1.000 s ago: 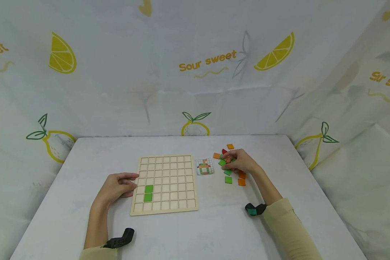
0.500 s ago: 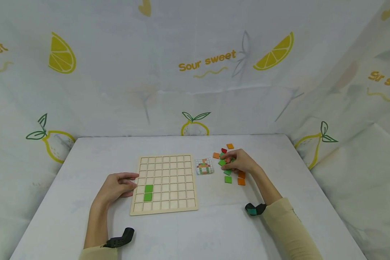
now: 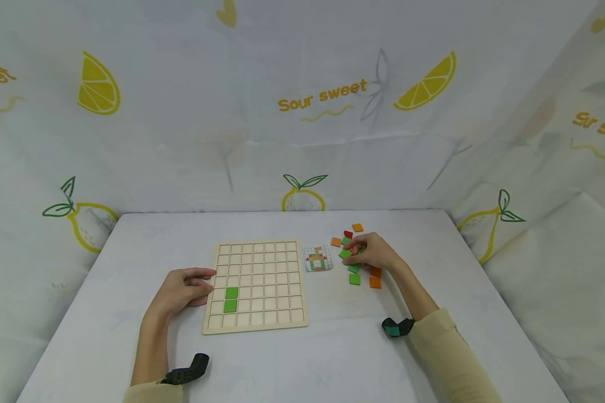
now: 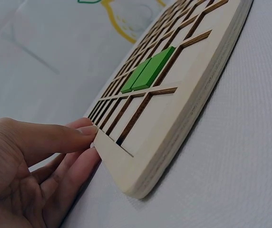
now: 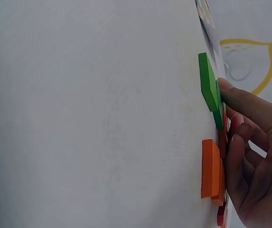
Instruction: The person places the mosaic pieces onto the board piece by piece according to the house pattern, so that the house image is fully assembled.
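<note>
A pale wooden grid board (image 3: pixel 270 291) lies in the middle of the table, with two green square tiles (image 3: pixel 231 299) set one above the other in its lower left cells. My left hand (image 3: pixel 181 288) touches the board's left edge with its fingertips; the left wrist view shows its thumb (image 4: pixel 74 137) at the rim. Over the loose tiles at the right is my right hand (image 3: pixel 373 251), its thumb and index finger around a green tile (image 3: pixel 344 254). In the right wrist view, a fingertip lies against the green tiles (image 5: pixel 208 83); whether it pinches one is hidden.
A small picture card (image 3: pixel 317 258) with a coloured grid pattern lies between board and loose tiles. Orange tiles (image 3: pixel 375 282), another orange tile (image 3: pixel 357 228), a red piece (image 3: pixel 348 234) and a green tile (image 3: pixel 354 279) surround the right hand. A lemon-print cloth (image 3: pixel 302 140) hangs behind.
Only a slight shift shows in the right thumb and index finger among the tiles. The left hand, the board and its two green tiles stay where they were.
</note>
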Demonstrator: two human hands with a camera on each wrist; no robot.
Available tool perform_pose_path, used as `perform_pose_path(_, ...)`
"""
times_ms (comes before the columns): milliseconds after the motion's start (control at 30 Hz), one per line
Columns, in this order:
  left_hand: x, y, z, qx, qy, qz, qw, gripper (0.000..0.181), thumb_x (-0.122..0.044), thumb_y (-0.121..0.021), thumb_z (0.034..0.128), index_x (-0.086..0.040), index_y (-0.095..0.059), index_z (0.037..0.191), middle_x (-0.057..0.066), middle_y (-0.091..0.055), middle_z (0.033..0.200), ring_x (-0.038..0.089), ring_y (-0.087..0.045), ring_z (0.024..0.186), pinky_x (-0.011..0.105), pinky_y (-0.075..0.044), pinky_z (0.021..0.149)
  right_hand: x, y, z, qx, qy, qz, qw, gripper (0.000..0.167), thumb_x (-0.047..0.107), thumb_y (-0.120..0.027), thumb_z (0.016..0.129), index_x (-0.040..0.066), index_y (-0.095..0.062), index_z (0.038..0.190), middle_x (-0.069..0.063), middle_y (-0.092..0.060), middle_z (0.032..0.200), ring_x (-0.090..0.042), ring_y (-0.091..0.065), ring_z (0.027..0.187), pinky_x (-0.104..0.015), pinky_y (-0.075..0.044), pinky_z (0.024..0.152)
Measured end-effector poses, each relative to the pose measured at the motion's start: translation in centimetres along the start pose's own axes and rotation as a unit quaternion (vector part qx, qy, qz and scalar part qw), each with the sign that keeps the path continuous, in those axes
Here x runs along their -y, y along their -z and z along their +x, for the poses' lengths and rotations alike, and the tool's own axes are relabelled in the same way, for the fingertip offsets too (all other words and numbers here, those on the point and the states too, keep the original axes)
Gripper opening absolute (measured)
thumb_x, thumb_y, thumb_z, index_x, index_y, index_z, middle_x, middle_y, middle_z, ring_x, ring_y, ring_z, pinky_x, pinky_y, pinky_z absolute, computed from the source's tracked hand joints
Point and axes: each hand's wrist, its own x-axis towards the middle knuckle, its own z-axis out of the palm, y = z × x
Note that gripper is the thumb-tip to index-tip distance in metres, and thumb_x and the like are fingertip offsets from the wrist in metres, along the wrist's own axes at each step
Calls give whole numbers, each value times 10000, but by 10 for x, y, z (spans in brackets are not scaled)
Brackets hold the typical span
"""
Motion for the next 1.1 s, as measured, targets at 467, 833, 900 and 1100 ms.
perform_pose_path(467,-1,0,-1,-10,59,-12,10000,514,-29,-802,945,32,-657,1434,32,-768,991,77,-720,881,253,-665,733,0,-2,1,-193,35,-105,9998,379,258,-915,891,8,-770,1137,2,-573,807,-138,-520,583,-203,-464,538)
perform_pose_path(833,-2,-3,-1,-58,102,49,9999,492,-18,-795,942,23,-672,1416,43,-771,989,101,-723,890,249,-664,734,10,-7,-4,-262,454,36,9986,331,235,-906,898,13,-789,1114,-1,-607,800,-119,-512,638,-192,-414,555)
perform_pose_path(900,-2,-3,-1,-55,95,44,9999,489,-15,-792,942,21,-674,1416,46,-773,998,100,-723,893,249,-664,736,17,-10,-4,-233,582,47,9980,333,237,-913,890,23,-793,1116,2,-619,796,-103,-494,629,-190,-383,551)
perform_pose_path(1100,-2,-3,-1,-92,76,84,9999,491,-21,-800,937,16,-679,1411,52,-778,1003,101,-726,889,244,-664,732,42,-20,-8,-133,800,105,9966,308,241,-923,877,75,-794,1103,-5,-642,861,-85,-449,573,-199,-358,532)
